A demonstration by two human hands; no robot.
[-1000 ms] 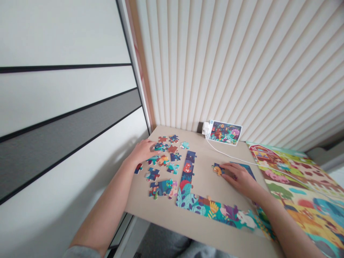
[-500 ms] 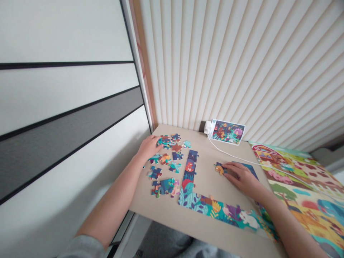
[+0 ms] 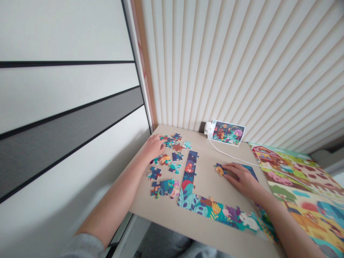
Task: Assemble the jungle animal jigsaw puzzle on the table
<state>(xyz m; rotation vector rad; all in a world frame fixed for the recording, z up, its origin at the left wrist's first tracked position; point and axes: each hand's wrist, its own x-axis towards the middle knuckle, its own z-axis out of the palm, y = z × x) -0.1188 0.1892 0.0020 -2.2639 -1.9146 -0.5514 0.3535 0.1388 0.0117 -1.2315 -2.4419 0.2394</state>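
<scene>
Beside the cabinet side of the table, my left hand (image 3: 153,146) rests at a pile of loose jigsaw pieces (image 3: 170,142), fingers apart over its left edge. Its fingertips are partly hidden, and I see no piece lifted in them. My right hand (image 3: 240,176) pinches an orange-and-blue jigsaw piece (image 3: 219,170) between thumb and fingers, low over the tabletop. Between the hands, joined pieces form an L-shaped border (image 3: 189,179) along the left and near sides. A dark blue stretch of joined pieces (image 3: 249,169) shows behind my right hand, partly covered by it.
Other loose pieces (image 3: 162,188) lie left of the border. A picture card (image 3: 228,133) leans at the back beside a white charger (image 3: 208,128). Its white cable (image 3: 228,155) crosses the table. A colourful farm-animal puzzle (image 3: 290,172) lies at right. A pleated blind (image 3: 215,64) stands behind.
My left hand has shifted slightly right, further over the pile, with its fingers more curled. My right hand and the piece in it stay almost still.
</scene>
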